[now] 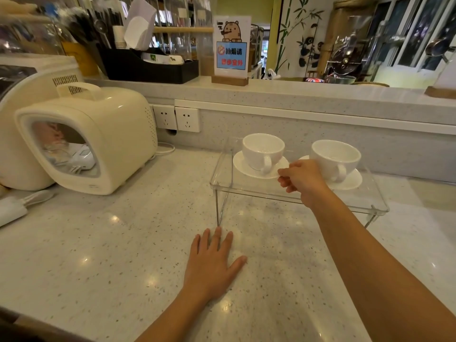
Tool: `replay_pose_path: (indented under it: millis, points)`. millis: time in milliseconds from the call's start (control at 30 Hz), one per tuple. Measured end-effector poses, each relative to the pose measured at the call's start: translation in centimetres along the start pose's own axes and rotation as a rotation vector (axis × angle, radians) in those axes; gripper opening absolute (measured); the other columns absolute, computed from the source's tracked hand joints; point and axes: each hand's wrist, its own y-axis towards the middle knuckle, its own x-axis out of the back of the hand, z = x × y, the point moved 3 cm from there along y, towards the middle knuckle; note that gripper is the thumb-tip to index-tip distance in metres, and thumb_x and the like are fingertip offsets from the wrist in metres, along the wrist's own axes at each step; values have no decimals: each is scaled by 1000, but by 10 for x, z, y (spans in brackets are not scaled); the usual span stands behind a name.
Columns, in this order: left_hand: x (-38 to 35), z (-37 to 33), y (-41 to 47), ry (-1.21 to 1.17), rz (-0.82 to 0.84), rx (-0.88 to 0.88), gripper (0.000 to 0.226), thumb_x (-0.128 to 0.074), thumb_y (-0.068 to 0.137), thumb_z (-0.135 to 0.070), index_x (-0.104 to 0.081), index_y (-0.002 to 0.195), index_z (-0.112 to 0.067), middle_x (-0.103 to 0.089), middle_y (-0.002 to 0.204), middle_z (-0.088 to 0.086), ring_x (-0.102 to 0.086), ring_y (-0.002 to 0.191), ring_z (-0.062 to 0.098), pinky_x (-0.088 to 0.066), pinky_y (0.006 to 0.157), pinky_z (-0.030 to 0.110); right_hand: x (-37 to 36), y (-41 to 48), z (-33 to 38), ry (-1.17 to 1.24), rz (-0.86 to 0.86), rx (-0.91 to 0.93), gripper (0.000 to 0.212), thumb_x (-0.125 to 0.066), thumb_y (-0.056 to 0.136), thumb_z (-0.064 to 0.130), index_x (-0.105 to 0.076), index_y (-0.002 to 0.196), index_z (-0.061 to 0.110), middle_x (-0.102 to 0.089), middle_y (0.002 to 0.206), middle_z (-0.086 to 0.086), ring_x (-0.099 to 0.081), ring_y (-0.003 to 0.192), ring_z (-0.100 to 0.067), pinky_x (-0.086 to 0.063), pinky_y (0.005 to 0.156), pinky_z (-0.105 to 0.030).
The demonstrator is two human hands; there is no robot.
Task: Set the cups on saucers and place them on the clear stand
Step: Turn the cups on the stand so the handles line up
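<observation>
Two white cups stand on white saucers on top of the clear stand point(246, 188). The left cup point(262, 150) sits on the left saucer point(240, 166), its handle facing me. The right cup point(335, 157) sits on the right saucer point(352, 181). My right hand point(299, 178) reaches between them, fingers curled, with thumb and fingertips at the right rim of the left saucer. Whether it pinches the rim I cannot tell. My left hand point(213, 264) lies flat on the speckled counter point(98, 243), fingers spread, just in front of the stand's left leg.
A cream-coloured small appliance point(98, 134) with a window stands at the left, by two wall sockets point(176, 118). A raised ledge point(296, 97) behind the stand carries a black organiser point(148, 67) and a no-smoking sign point(231, 48). White plastic items point(22, 203) lie at the far left.
</observation>
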Motion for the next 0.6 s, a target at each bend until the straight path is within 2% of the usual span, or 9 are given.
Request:
replay_pose_path:
  millis: [233, 367, 467, 600]
  points:
    - [-1, 0, 1, 4, -1, 6, 80, -1, 77, -75, 3, 145, -33, 3, 159, 2, 9, 145, 24, 10, 116, 42, 5, -3, -1, 60, 210, 53, 21, -62, 82, 7, -63, 99, -5, -68, 72, -8, -53, 55, -14, -44, 47, -22]
    - [-1, 0, 0, -1, 0, 11, 79, -2, 77, -75, 2, 145, -34, 2, 159, 2, 8, 145, 24, 10, 116, 42, 5, -1, -1, 25, 268, 35, 42, -60, 83, 5, -51, 123, 0, -67, 78, -9, -47, 56, -13, -41, 48, -23]
    - [0, 0, 1, 3, -4, 12, 79, -2, 77, -75, 1, 145, -34, 1, 159, 2, 7, 145, 24, 11, 115, 42, 6, 0, 0, -16, 301, 29, 43, -57, 85, 5, -49, 128, 1, -64, 74, -7, -46, 52, -11, -41, 43, -19]
    - [-1, 1, 1, 4, -7, 13, 80, -1, 76, -75, 1, 145, -35, 0, 159, 2, 6, 145, 24, 8, 116, 42, 9, 1, 0, -17, 358, 9, 53, -54, 85, 1, -38, 136, 3, -62, 73, -8, -47, 56, -12, -42, 48, -21]
